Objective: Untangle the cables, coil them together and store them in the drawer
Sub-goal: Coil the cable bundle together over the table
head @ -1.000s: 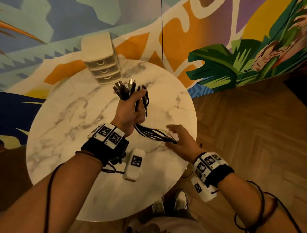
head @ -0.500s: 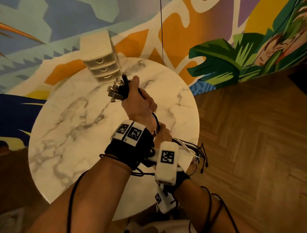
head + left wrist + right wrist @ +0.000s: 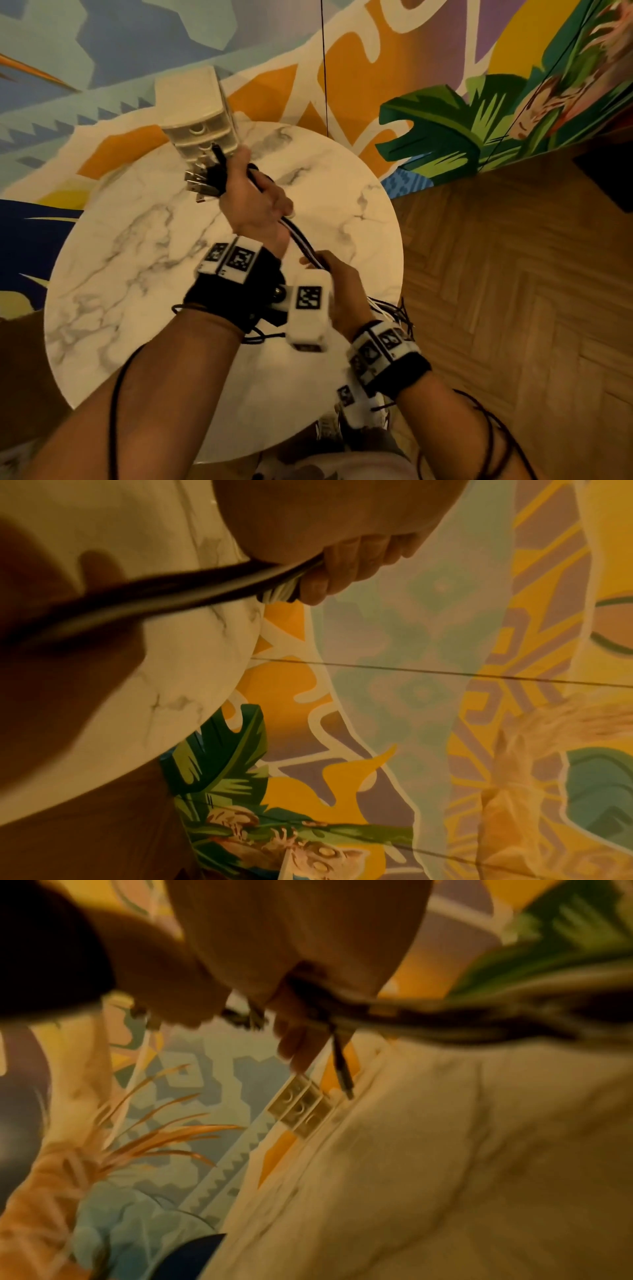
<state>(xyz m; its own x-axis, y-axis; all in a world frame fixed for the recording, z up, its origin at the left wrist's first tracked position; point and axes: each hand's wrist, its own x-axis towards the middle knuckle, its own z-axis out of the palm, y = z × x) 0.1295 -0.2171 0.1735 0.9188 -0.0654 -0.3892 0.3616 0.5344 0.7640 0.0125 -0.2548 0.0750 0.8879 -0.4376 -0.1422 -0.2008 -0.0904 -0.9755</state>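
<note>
A bundle of black and white cables [image 3: 298, 237] runs taut between my two hands above the marble table [image 3: 137, 274]. My left hand [image 3: 255, 202] grips the bundle near its plug ends [image 3: 202, 183], which stick out toward the drawer unit [image 3: 200, 116]. Closer to me, my right hand [image 3: 337, 284] grips the same bundle, and the loose tails [image 3: 394, 308] spill over the table's right edge. In the left wrist view, curled fingers [image 3: 346, 569] wrap the cables [image 3: 171, 596]. The blurred right wrist view shows fingers [image 3: 298, 1037] round the cables [image 3: 445, 1020], with the drawer unit [image 3: 301, 1110] beyond.
The small white drawer unit stands at the table's far edge with its drawers closed, against a painted wall [image 3: 428, 68]. A thin black cord [image 3: 323, 68] hangs down the wall. Wooden floor [image 3: 513, 274] lies to the right. My shoes [image 3: 329, 431] show below the table's near edge.
My left hand has carried the plug ends up toward the drawer unit. My right hand has left the table top and taken hold of the bundle close behind the left wrist, pulling it straight.
</note>
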